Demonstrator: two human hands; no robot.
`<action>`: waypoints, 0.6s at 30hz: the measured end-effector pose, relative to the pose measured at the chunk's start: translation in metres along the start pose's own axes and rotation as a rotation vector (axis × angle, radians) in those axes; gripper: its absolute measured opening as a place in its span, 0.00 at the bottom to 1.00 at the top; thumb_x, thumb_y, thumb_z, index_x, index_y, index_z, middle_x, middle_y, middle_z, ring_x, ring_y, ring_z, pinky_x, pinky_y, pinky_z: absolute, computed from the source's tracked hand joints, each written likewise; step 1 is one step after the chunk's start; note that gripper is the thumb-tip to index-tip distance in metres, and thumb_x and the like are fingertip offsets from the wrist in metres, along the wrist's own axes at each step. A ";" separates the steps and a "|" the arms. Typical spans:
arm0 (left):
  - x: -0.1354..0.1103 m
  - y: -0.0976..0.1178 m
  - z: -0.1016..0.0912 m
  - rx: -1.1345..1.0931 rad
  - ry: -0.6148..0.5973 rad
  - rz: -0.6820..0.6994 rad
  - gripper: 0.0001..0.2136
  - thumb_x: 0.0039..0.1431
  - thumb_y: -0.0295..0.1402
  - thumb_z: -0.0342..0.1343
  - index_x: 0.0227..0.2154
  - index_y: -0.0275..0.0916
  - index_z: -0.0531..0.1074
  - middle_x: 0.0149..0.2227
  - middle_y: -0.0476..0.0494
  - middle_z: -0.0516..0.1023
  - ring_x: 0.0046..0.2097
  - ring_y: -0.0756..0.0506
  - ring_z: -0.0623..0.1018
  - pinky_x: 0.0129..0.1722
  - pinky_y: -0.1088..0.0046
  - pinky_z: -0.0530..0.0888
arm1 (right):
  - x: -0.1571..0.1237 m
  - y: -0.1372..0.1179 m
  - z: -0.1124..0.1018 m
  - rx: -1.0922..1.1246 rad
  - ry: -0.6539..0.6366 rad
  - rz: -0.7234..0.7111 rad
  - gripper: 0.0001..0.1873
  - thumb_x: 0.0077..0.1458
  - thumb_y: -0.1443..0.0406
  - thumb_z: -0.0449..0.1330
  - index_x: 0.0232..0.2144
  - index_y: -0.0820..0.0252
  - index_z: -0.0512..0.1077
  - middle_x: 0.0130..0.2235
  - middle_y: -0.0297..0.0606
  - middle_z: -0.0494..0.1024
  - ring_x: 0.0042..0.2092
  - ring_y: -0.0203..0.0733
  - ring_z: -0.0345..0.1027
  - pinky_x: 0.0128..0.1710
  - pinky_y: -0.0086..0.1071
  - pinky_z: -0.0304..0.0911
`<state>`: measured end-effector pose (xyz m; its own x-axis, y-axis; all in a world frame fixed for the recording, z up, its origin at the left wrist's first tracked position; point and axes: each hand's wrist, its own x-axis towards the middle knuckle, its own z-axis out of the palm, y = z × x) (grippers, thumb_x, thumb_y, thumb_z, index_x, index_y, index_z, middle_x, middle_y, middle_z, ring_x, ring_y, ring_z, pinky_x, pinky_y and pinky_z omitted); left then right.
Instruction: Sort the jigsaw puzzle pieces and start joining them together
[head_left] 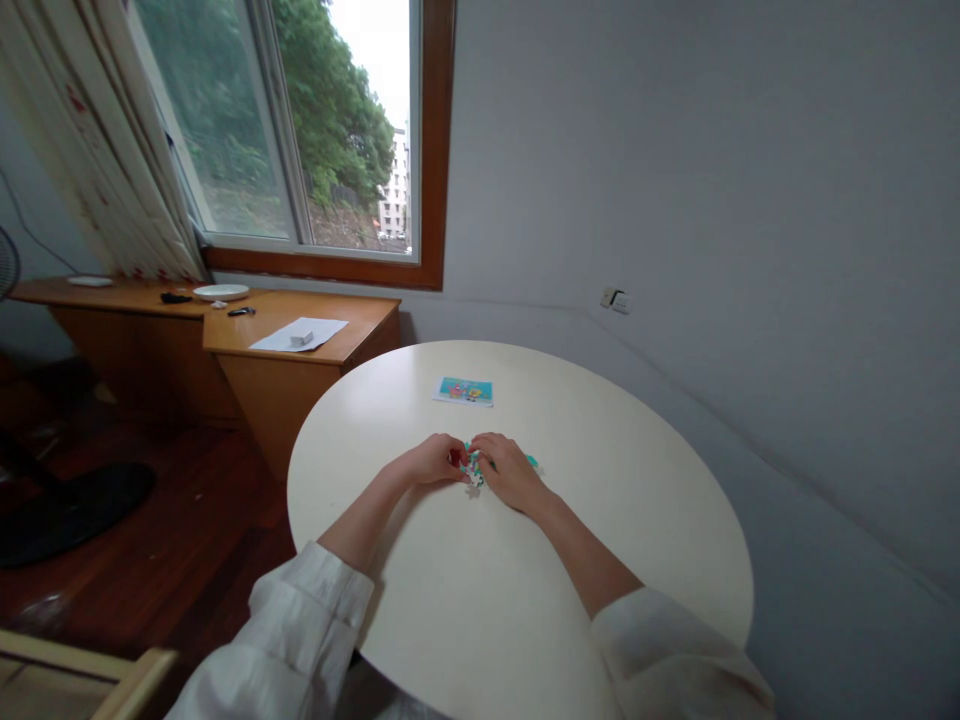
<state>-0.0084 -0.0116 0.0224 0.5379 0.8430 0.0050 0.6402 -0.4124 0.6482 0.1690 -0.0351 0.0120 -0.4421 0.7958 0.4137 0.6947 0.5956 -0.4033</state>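
Note:
A small heap of jigsaw puzzle pieces (474, 478), some green and some with pale undersides, lies on the round white table (480, 600). From the left, my left hand (436, 459) curls its fingers and thumb around the heap's edge. Opposite it, my right hand (511, 472) bends over the pieces, its fingertips pressed against them and partly hidden. A few more green and pale pieces (534, 462) show just past my right hand. Beyond both hands, a flat picture card (463, 391) with colourful cartoon figures on blue lies on the table.
To the left, a wooden desk (367, 320) holds a white paper (330, 332) with a small white box (301, 339), and a white plate (221, 292). A fan base (90, 510) stands on the floor. The wall (712, 250) runs behind and right of the table.

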 end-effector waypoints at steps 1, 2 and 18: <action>0.000 0.002 0.001 -0.001 0.000 0.008 0.10 0.41 0.35 0.63 0.27 0.35 0.74 0.22 0.52 0.71 0.25 0.52 0.67 0.26 0.77 0.62 | 0.000 0.000 0.000 -0.008 0.015 0.016 0.14 0.54 0.73 0.49 0.37 0.59 0.71 0.42 0.40 0.74 0.46 0.40 0.65 0.48 0.37 0.57; -0.001 0.004 0.001 0.006 0.012 0.010 0.10 0.42 0.36 0.62 0.27 0.35 0.74 0.23 0.52 0.72 0.25 0.52 0.67 0.26 0.77 0.63 | 0.000 0.000 -0.001 -0.019 0.024 0.031 0.13 0.54 0.74 0.48 0.36 0.60 0.71 0.40 0.40 0.74 0.44 0.40 0.65 0.47 0.37 0.58; 0.008 -0.031 -0.001 0.233 0.436 -0.275 0.12 0.53 0.27 0.50 0.39 0.36 0.74 0.36 0.40 0.76 0.36 0.45 0.75 0.38 0.72 0.69 | -0.009 -0.008 -0.004 -0.099 -0.117 -0.017 0.07 0.53 0.72 0.54 0.31 0.61 0.72 0.38 0.39 0.74 0.41 0.39 0.66 0.45 0.35 0.57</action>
<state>-0.0245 0.0084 0.0028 0.0897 0.9745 0.2058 0.8555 -0.1812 0.4852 0.1695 -0.0476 0.0154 -0.5130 0.7967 0.3194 0.7369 0.5996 -0.3122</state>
